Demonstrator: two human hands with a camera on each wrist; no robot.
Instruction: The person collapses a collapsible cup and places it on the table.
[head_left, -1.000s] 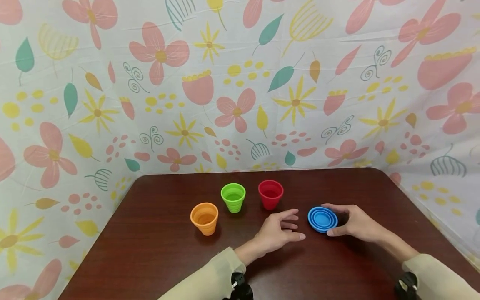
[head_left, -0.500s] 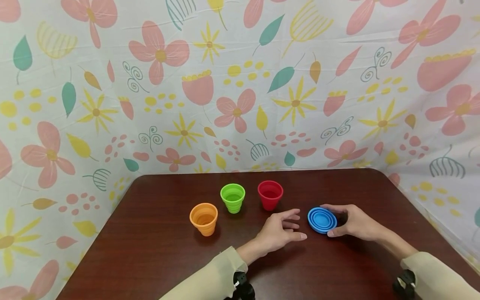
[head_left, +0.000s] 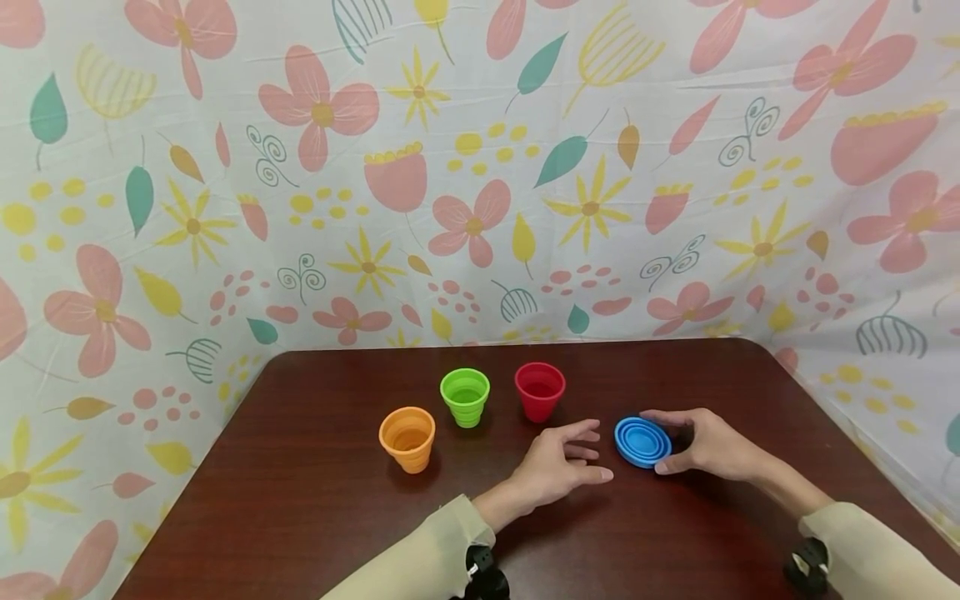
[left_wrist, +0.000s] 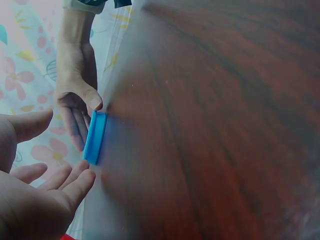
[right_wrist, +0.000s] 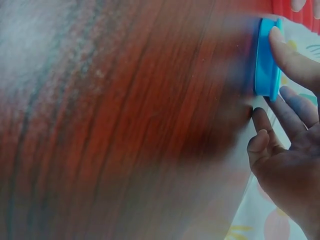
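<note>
A blue collapsible cup (head_left: 642, 442), folded flat into rings, lies on the table at the right in the head view. My right hand (head_left: 712, 446) holds it by the right side, index fingertip at the far rim and thumb at the near rim. The right wrist view has the thumb (right_wrist: 287, 55) over the edge of this blue cup (right_wrist: 266, 60). My left hand (head_left: 551, 467) hovers left of it, palm facing it, fingers spread loosely and holding nothing. In the left wrist view these fingers (left_wrist: 75, 187) are close to the blue cup (left_wrist: 95, 137).
Three expanded cups stand upright left of the hands: orange (head_left: 408, 439), green (head_left: 465, 397) and red (head_left: 540, 392). The dark wooden table (head_left: 285, 500) ends at a white cloth (head_left: 480, 308) printed with flowers and leaves.
The blue cup has shifted very slightly left and toward me, its rim now a little less covered by the right fingers. Both hands are almost still.
</note>
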